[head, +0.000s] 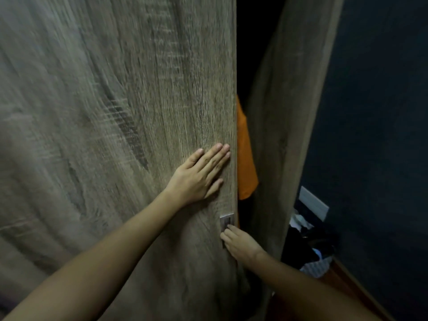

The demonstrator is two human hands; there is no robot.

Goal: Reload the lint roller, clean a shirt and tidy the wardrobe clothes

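A grey-brown wood-grain wardrobe door point(115, 112) fills the left and middle of the head view. My left hand point(199, 174) lies flat on it near its right edge, fingers spread. My right hand point(240, 244) is lower down, its fingers hooked at the small metal handle point(227, 220) on the door's edge. A narrow dark gap shows between the door and the wardrobe's side panel point(284, 135). An orange garment point(246, 163) hangs in that gap. No lint roller is in view.
A dark blue wall point(375, 112) runs along the right, with a white socket plate point(313, 202) on it. A heap of dark and light clothes point(310, 249) lies on the reddish wooden floor point(340, 281) between wardrobe and wall.
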